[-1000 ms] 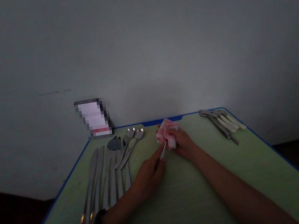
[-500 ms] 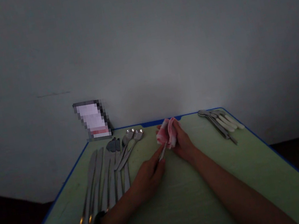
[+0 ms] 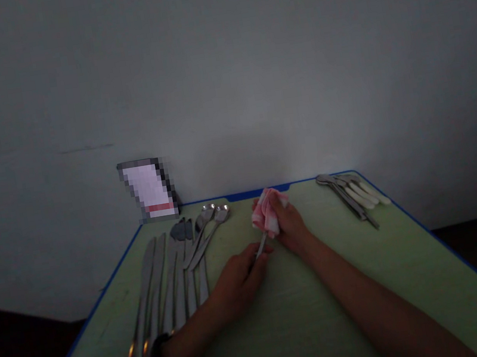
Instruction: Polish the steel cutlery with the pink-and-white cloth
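My left hand (image 3: 240, 273), with a dark band around the wrist, is closed on the slim metal handle of a piece of cutlery (image 3: 261, 243). The other end of that piece is hidden inside a pink and white cloth (image 3: 264, 213), so its kind cannot be made out. My right hand (image 3: 289, 222) is shut on the cloth, bunching it around the hidden end, with the thumb on top. Both hands are close together above the far middle of the green table (image 3: 289, 327).
Several table knives (image 3: 148, 271) and other long-handled cutlery lie in a row at left, with spoons (image 3: 221, 211) across them. At the far right lie spoons and white-handled cutlery (image 3: 359, 194). A blurred-out phone-like screen (image 3: 149, 188) leans on the wall (image 3: 222, 72).
My right hand has folded the cloth closed around the cutlery's end, with its thumb now over it. My left hand has shifted slightly toward me, and more of the handle shows.
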`<state>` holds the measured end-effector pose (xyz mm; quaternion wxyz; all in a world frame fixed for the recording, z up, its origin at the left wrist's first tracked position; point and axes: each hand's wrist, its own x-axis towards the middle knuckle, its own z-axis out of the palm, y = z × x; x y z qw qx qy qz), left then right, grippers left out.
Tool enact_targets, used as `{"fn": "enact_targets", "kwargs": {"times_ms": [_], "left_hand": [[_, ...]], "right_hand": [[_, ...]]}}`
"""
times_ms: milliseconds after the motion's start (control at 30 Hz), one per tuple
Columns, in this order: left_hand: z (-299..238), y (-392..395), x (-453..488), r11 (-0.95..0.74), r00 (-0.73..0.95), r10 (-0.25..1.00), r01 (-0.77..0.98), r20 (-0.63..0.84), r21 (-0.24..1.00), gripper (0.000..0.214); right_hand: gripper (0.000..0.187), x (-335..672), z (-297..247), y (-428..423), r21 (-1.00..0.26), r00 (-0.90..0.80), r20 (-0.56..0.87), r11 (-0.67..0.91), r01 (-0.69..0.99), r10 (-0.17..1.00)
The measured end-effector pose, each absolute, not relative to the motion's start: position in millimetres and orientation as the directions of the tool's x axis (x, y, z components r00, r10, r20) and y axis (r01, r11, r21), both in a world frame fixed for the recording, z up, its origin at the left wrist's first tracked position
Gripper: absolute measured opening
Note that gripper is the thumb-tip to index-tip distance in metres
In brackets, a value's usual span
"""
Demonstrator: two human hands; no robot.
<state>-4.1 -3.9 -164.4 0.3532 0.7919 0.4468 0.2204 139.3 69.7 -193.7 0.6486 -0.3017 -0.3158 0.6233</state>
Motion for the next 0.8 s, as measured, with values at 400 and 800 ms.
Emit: {"fn": "enact_targets", "kwargs": {"times_ms": [400, 800], "left_hand": [[-172.8, 1.9, -4.9, -0.265, 0.399, 0.916, 0.517, 0.045, 0.814, 0.030], [-173.2, 1.9, -7.4, -0.152, 0.495, 0.867, 0.376, -0.059, 0.914, 0.042]], "right_hand": [[0.037, 139.2, -195.1, 64.3, -0.842, -0.148, 0.037, -0.049, -0.537, 0.988], [0.045, 137.6, -192.1, 69.6, -0.805, 0.232, 0.013, 0.148, -0.574, 0.973]]}}
